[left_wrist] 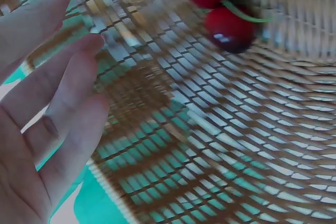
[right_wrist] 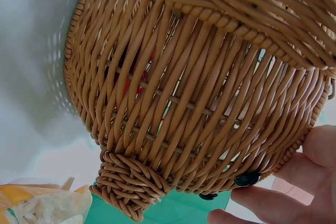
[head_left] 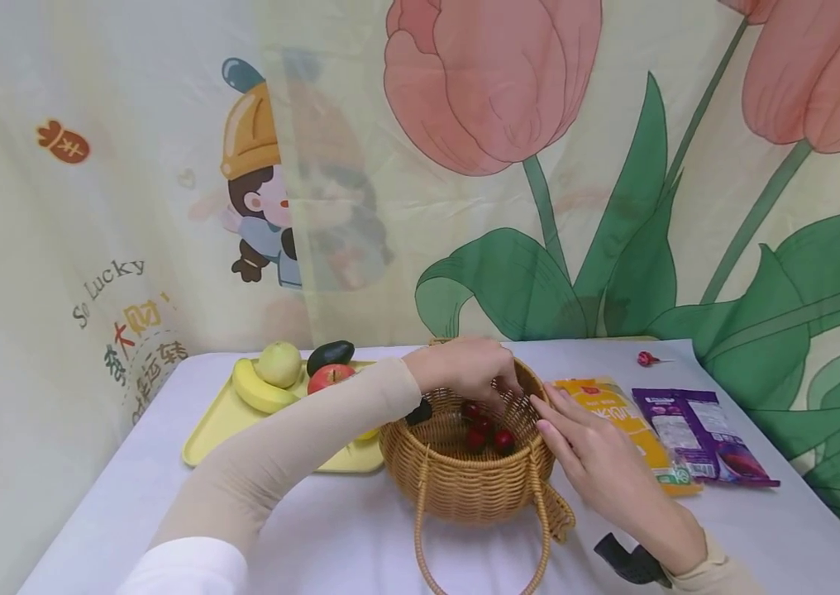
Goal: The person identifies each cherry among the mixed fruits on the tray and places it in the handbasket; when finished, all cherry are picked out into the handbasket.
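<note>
- White sleeve (head_left: 185, 568) at near left.
- Cherries (head_left: 483, 427) in the basket (head_left: 465, 489) lie nearer my left hand (head_left: 474, 368), loose-fingered, on its near side.
- My right hand (head_left: 602, 457), straight-fingered, touches the basket's right.

We face a hanging cream cloth (head_left: 167, 66) printed with large pink tulips (head_left: 494, 83) and green leaves (head_left: 632, 223) from centre to right, a cartoon figure (head_left: 264, 182) left of centre. Below, we see a white-covered table (head_left: 346, 533).

"So Lucky" and "大财" lettering (head_left: 109, 279) on the curtain (head_left: 405, 207)
</note>
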`<move>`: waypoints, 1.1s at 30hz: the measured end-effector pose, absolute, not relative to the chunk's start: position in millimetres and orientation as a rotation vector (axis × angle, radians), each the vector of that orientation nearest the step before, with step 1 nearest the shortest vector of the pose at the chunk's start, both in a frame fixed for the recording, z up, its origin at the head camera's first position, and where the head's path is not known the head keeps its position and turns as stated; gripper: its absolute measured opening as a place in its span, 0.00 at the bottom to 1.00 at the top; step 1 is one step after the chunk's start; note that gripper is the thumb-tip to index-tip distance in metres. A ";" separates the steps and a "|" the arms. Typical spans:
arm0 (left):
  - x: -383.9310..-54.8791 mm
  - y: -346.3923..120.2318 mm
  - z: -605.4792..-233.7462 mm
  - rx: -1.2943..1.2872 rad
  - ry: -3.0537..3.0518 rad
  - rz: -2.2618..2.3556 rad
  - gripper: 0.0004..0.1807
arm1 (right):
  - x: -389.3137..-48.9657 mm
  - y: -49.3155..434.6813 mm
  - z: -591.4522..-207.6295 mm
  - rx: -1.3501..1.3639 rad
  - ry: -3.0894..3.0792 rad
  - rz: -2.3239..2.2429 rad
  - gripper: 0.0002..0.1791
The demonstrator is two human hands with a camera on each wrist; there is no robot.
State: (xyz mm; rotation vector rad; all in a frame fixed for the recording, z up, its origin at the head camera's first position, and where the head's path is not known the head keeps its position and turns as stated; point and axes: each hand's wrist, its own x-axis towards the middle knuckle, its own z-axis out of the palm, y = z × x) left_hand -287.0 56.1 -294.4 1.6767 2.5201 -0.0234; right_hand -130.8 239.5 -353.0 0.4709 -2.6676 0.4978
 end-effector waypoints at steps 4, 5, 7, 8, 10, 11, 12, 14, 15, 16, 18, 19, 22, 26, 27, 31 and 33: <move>-283.4 53.0 -279.0 1.711 2.530 0.064 0.20 | -130.4 239.2 -353.0 0.487 -2.652 0.495 0.24; -282.8 51.5 -274.9 1.732 2.538 0.092 0.20 | -130.2 238.9 -352.6 0.488 -2.653 0.493 0.24; -280.0 47.6 -265.5 1.761 2.572 0.145 0.20 | -130.0 238.3 -352.1 0.495 -2.647 0.492 0.24; -278.0 45.2 -260.7 1.777 2.590 0.178 0.20 | -129.8 238.0 -351.9 0.497 -2.647 0.493 0.23; -273.2 38.6 -252.2 1.805 2.652 0.205 0.20 | -130.0 237.5 -351.4 0.494 -2.651 0.492 0.23; -270.2 33.9 -248.1 1.821 2.685 0.219 0.21 | -130.1 237.1 -351.1 0.492 -2.654 0.494 0.23; -267.1 28.3 -244.6 1.842 2.713 0.233 0.21 | -130.1 236.9 -351.0 0.491 -2.656 0.498 0.23; -261.6 13.9 -240.1 1.892 2.760 0.277 0.20 | -130.0 236.4 -350.6 0.488 -2.658 0.505 0.23; -259.3 5.2 -239.1 1.928 2.770 0.317 0.20 | -129.8 236.2 -350.5 0.483 -2.659 0.507 0.23; -256.9 -4.5 -239.0 1.960 2.776 0.367 0.21 | -129.6 236.2 -350.5 0.479 -2.660 0.510 0.23; -252.3 -25.5 -241.1 2.004 2.778 0.494 0.21 | -129.1 236.2 -350.8 0.471 -2.659 0.519 0.23; -249.9 -36.9 -243.2 1.999 2.784 0.557 0.21 | -129.1 236.0 -351.0 0.467 -2.659 0.523 0.23; -242.9 -71.5 -253.3 1.932 2.854 0.681 0.22 | -128.8 235.7 -352.1 0.459 -2.658 0.533 0.24; -233.9 -117.7 -272.9 1.689 3.020 0.741 0.24 | -128.9 235.7 -354.0 0.454 -2.659 0.522 0.24; -231.8 -129.4 -278.7 1.619 3.053 0.752 0.24 | -129.1 235.6 -354.3 0.457 -2.658 0.518 0.24; -223.8 -172.1 -301.8 1.318 3.155 0.748 0.23 | -130.1 234.5 -353.6 0.463 -2.661 0.514 0.24; -220.9 -189.0 -312.3 1.209 3.186 0.703 0.23 | -130.1 234.1 -352.8 0.465 -2.663 0.515 0.24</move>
